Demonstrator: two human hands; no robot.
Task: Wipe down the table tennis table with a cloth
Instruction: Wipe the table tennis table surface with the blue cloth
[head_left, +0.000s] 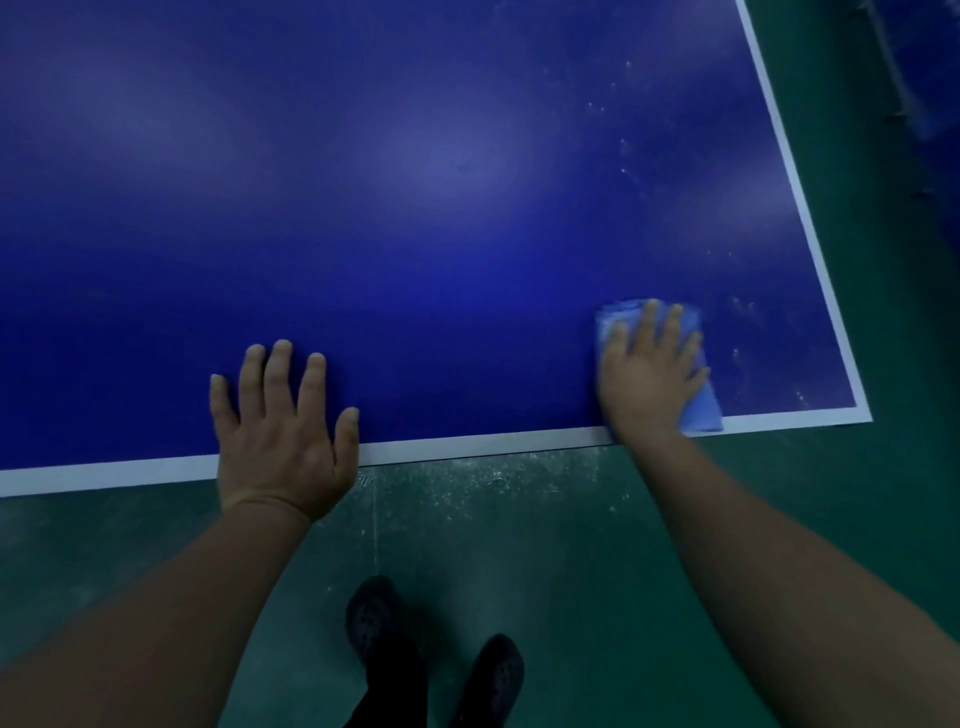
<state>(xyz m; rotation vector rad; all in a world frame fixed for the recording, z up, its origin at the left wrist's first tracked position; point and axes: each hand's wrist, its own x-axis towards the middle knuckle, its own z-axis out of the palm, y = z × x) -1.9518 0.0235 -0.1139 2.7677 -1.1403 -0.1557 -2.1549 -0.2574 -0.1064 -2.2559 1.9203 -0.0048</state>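
The blue table tennis table (415, 208) with white edge lines fills the upper part of the head view. A light blue folded cloth (704, 410) lies flat on it near the front right corner. My right hand (647, 371) presses on the cloth with straight, spread fingers. My left hand (283, 436) rests flat on the table's front edge, fingers spread, holding nothing. Whitish specks and smears show on the surface near the right edge.
A green floor (519, 545) with dusty marks lies below the front edge and right of the table. My two feet in dark perforated shoes (384, 623) stand on it close to the table. A dark blue object sits at the far upper right.
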